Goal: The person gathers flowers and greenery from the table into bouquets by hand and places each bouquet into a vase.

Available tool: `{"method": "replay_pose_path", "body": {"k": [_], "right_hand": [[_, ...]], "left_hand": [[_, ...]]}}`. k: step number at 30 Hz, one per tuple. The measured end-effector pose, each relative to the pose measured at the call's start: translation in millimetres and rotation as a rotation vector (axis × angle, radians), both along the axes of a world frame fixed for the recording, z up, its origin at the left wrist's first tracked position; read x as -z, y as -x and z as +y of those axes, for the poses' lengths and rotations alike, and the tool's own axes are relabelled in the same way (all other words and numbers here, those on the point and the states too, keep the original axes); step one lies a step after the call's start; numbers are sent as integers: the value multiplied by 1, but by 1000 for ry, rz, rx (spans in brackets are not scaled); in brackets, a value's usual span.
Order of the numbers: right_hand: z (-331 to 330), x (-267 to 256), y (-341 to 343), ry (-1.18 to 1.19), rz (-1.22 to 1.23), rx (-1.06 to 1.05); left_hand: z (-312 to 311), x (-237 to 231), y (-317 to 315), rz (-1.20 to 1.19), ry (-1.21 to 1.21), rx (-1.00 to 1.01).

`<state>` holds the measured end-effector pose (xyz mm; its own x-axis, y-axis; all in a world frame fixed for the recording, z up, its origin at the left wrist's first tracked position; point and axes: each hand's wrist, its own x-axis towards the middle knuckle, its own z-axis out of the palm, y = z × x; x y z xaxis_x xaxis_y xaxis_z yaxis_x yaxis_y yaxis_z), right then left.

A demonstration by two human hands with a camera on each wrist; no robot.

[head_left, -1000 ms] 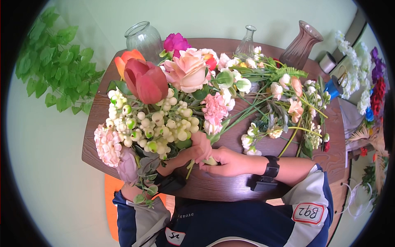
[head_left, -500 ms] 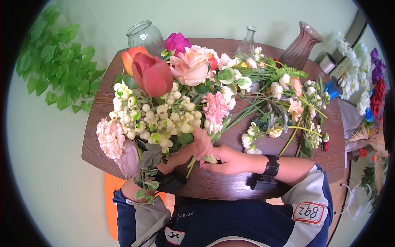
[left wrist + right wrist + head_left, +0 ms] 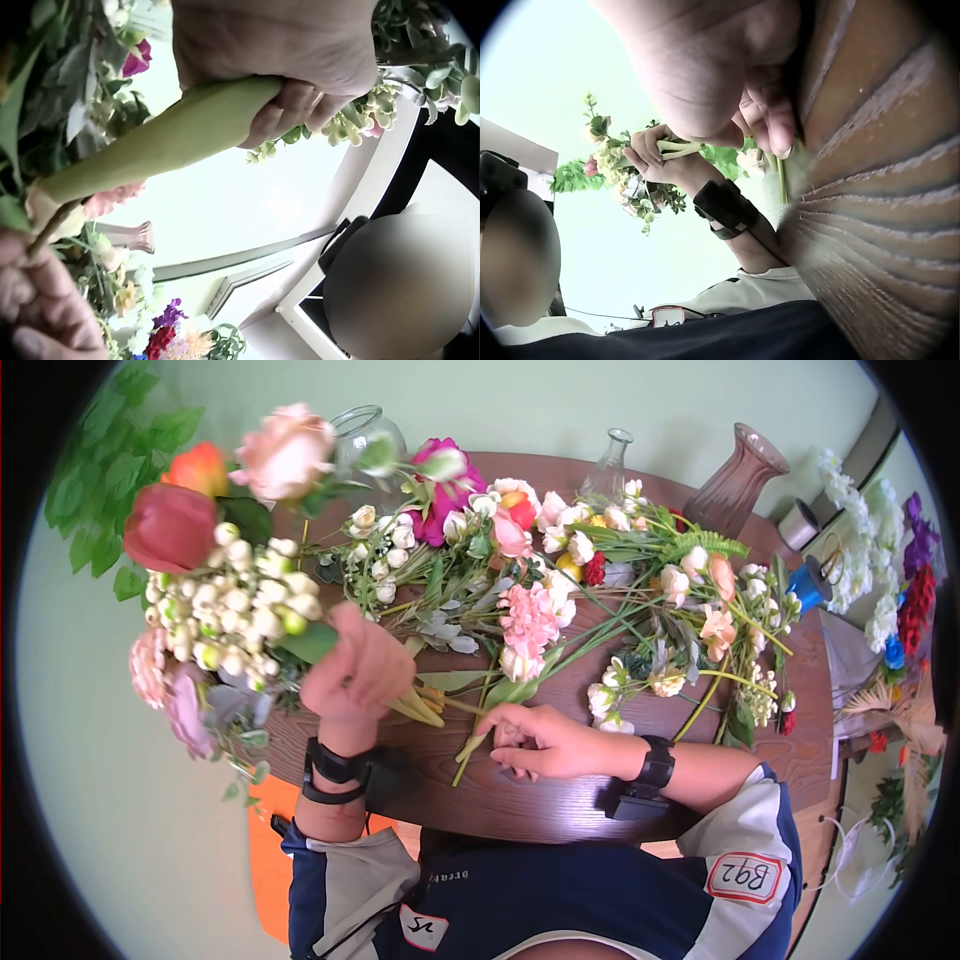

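Observation:
My left hand [image 3: 360,665] grips a bouquet [image 3: 235,600] by its stems, raised over the table's left side. It has a dark red tulip [image 3: 170,528], a pale pink rose [image 3: 285,452] and white berries [image 3: 240,595]. Thick pale green stems [image 3: 172,135] come out of the left fist in the left wrist view. A thin brown stem [image 3: 56,225] runs from among them to the curled fingers of my right hand [image 3: 560,742], which pinch near its end. Below the right fingertips, loose green stems [image 3: 468,745] lie on the table.
Many loose flowers [image 3: 530,620] cover the middle and right of the brown table [image 3: 560,800]. Along the back stand a round glass jar [image 3: 365,435], a narrow glass bottle [image 3: 608,465] and a purple-tinted vase [image 3: 735,475]. A blue cup [image 3: 808,580] is at right.
My left hand has swung left and up with the bouquet, away from my right hand, uncovering loose flowers behind. The right hand stays nearly in place, its fingers no longer around the bundled stems.

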<state>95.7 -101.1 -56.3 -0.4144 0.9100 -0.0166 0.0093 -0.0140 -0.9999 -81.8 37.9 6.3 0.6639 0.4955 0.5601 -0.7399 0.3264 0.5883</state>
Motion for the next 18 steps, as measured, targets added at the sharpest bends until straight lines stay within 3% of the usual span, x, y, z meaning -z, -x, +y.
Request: {"method": "replay_pose_path", "body": {"k": [7, 9, 14, 18], "right_hand": [[0, 2, -1, -26, -62, -69], [0, 3, 1, -17, -32, -50], [-1, 3, -1, -22, -76, -63], [0, 0, -2, -26, -81, -76]], "left_hand": [[20, 1, 14, -9, -28, -94], [15, 1, 9, 105, 25, -89], [15, 15, 3, 387, -206, -58], [9, 11, 3, 451, -251, -86]]}}
